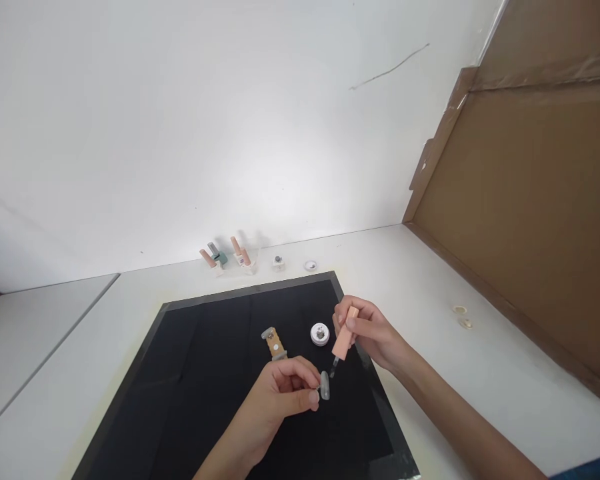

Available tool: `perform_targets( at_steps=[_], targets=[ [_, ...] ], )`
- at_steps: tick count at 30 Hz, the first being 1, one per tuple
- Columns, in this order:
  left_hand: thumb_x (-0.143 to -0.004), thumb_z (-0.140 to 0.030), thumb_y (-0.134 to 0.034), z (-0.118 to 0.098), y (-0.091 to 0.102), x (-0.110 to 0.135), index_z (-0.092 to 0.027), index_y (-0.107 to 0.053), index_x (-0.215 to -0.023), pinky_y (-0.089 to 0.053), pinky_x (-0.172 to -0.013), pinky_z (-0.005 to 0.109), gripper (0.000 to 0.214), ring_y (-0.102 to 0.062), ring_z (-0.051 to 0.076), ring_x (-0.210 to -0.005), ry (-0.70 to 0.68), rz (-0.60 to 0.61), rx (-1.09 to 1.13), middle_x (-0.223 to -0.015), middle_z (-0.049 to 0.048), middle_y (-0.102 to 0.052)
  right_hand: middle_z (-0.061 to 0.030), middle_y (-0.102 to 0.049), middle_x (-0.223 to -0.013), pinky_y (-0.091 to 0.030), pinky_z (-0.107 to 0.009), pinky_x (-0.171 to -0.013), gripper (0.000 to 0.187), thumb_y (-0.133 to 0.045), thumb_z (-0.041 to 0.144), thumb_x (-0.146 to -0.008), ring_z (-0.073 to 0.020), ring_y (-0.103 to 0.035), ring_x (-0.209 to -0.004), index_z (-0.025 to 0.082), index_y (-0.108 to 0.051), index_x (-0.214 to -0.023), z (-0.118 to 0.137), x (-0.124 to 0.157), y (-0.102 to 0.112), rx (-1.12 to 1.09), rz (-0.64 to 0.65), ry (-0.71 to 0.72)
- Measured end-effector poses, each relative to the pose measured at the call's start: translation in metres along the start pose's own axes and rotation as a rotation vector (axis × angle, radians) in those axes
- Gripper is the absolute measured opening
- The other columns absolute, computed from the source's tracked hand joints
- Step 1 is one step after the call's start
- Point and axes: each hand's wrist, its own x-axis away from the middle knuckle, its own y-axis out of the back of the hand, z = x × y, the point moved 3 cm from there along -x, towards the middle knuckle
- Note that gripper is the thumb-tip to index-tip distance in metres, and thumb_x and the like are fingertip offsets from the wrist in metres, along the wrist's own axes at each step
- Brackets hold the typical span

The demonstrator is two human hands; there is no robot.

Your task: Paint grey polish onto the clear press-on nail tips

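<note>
Bottles, four counted, sit beyond the far edge of the black mat, three with peach caps and one with a grey cap; on the mat lies one tan holder with two pale pieces across it; one small clear jar sits past the mat's far edge; over the mat, the left hand is pinched, thumb against fingers, on one clear nail tip; one small round dish sits just past the mat's far edge, and one round tin on the mat; one peach-handled brush, its bristles close beside the nail tip, is clamped in the right hand above the mat's right part; two small discs lie on the tabletop right of the mat, before one cardboard panel.
</note>
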Motion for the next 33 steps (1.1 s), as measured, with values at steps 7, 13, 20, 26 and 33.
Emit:
perform_targets(
  at_steps=[7, 13, 20, 26, 33],
  targets=[
    [-0.06, -0.016, -0.078, 0.0012, 0.0006, -0.0007, -0.016, -0.069, -0.06, -0.04, -0.059, 0.024, 0.01, -0.052, 0.009, -0.059, -0.003, -0.001, 0.01, -0.072, -0.0001, -0.059, 0.0029, -0.05, -0.061, -0.033, -0.022, -0.048, 0.021, -0.071, 0.033, -0.074, -0.0076, -0.043, -0.049, 0.016, -0.059, -0.074, -0.0052, 0.0021, -0.0079, 0.041, 0.153, -0.002],
    [-0.06, -0.014, -0.078, 0.0012, 0.0008, 0.0002, -0.015, -0.069, -0.06, -0.041, -0.059, 0.023, 0.009, -0.052, 0.009, -0.059, 0.001, 0.008, 0.011, -0.071, 0.0, -0.059, 0.0025, -0.052, -0.062, -0.034, -0.021, -0.048, 0.021, -0.071, 0.033, -0.074, -0.0069, -0.045, -0.049, 0.015, -0.06, -0.074, -0.0075, 0.0001, -0.0076, 0.048, 0.116, -0.016],
    [-0.06, -0.013, -0.078, -0.0006, 0.0, 0.0022, -0.015, -0.069, -0.06, -0.042, -0.059, 0.023, 0.009, -0.052, 0.01, -0.059, 0.015, 0.01, 0.011, -0.071, -0.0001, -0.058, 0.0028, -0.054, -0.06, -0.035, -0.021, -0.047, 0.021, -0.07, 0.034, -0.074, -0.0068, -0.044, -0.047, 0.016, -0.059, -0.073, -0.0071, -0.0019, -0.0044, 0.039, -0.001, -0.013],
    [-0.06, -0.014, -0.078, 0.0013, 0.001, 0.0012, -0.015, -0.069, -0.06, -0.04, -0.057, 0.023, 0.009, -0.051, 0.009, -0.058, -0.009, 0.009, 0.016, -0.07, -0.0002, -0.059, 0.0033, -0.055, -0.056, -0.036, -0.021, -0.049, 0.017, -0.067, 0.031, -0.078, -0.0078, -0.046, -0.047, 0.017, -0.058, -0.075, -0.007, -0.0022, -0.0004, 0.022, -0.073, -0.021],
    [-0.062, -0.017, -0.077, 0.0016, 0.0031, -0.0004, -0.016, -0.069, -0.063, -0.04, -0.06, 0.023, 0.008, -0.05, 0.009, -0.06, 0.01, -0.018, 0.012, -0.071, -0.0005, -0.058, 0.0025, -0.053, -0.06, -0.035, -0.019, -0.046, 0.021, -0.07, 0.033, -0.075, -0.0066, -0.044, -0.048, 0.015, -0.059, -0.072, -0.0057, 0.0006, -0.0026, -0.017, 0.04, -0.014]
  ],
)
